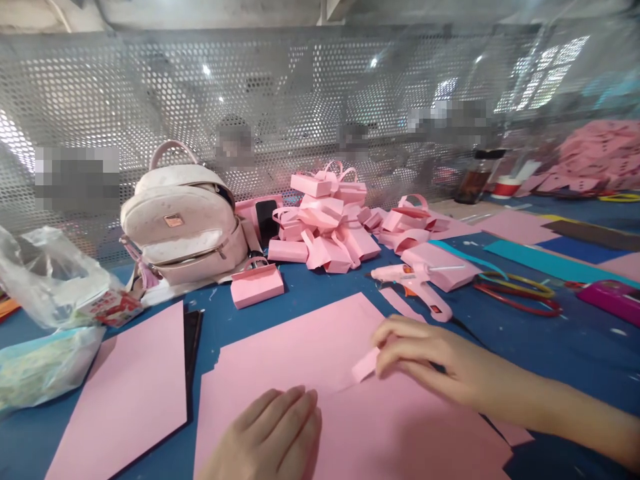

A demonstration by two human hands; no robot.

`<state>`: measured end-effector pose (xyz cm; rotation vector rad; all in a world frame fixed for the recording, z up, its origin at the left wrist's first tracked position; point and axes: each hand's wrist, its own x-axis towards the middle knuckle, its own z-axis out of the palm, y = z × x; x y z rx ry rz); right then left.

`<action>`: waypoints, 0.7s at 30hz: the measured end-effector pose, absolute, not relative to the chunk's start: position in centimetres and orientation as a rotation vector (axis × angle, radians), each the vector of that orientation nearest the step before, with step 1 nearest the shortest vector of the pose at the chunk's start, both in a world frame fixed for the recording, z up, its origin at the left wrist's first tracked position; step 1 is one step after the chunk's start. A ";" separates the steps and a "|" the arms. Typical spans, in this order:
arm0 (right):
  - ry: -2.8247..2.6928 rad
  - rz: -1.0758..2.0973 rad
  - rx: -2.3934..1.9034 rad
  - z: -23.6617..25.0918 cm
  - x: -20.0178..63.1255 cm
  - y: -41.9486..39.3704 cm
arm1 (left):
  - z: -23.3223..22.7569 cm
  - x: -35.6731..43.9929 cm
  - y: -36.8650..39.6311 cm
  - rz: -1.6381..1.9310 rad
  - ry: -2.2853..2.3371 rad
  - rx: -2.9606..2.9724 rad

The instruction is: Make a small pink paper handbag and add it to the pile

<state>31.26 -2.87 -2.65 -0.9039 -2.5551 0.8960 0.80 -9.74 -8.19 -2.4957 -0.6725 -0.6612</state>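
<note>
Large sheets of pink paper (280, 360) lie stacked in front of me on the blue table. My left hand (273, 433) rests on the sheets near the front edge, fingers side by side and laid flat, holding nothing that shows. Above the same sheets, my right hand (425, 353) has its fingers closed on a small pink paper strip (365, 365). Just beyond that hand are a pink glue gun (417, 287) and a longer pink paper strip (400, 305).
Folded pink paper bags (325, 223) are heaped at the back. A backpack (185, 220) stands left of them. Another pink sheet (135, 393) lies at left beside plastic bags (45, 367). Scissors (520, 293), a purple tool (613, 300) and a dark bottle (477, 177) are at right.
</note>
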 end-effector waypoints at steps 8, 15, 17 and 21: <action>-1.886 0.250 -1.635 -3.8 39.4 -2.7 | -8.1 0.9 -9.4 -0.647 -0.692 -2.561; -1.985 0.323 -1.828 -5.1 39.1 1.1 | -7.8 1.6 -9.7 -0.670 -0.731 -2.557; -1.991 0.332 -1.842 -5.2 38.5 1.6 | -7.3 1.8 -9.6 -0.633 -0.697 -2.552; -1.986 0.360 -1.777 -4.9 38.1 1.5 | -6.7 1.9 -9.4 -0.572 -0.679 -2.555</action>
